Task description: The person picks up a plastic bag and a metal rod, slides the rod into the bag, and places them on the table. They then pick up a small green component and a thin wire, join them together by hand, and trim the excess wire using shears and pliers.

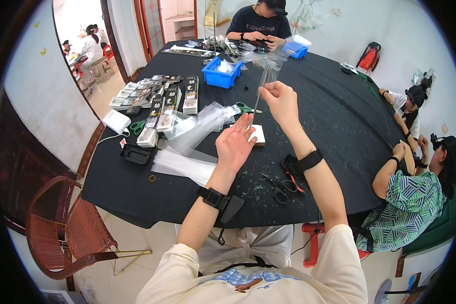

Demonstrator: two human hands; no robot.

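Note:
My right hand [282, 104] is raised over the table and pinches a narrow clear plastic sleeve [259, 101], seen nearly edge-on. My left hand [234, 145] is palm up just below, fingers loosely stretched, with the sleeve's lower end against or close to its fingertips. Behind the left hand is a white block-like pad [259, 136]. Green-handled scissors [244, 108] lie just beyond it. Loose clear plastic sleeves [205, 126] spread to the left, beside banded stacks of printed black-and-white packets [168, 109].
Black scissors [281, 191] and red-handled pliers [295, 183] lie near the front edge. Blue bins [222, 74] stand farther back. A black tray [135, 154] and white box [117, 121] sit left. Co-workers sit opposite and at right; a rattan chair [81, 228] stands left.

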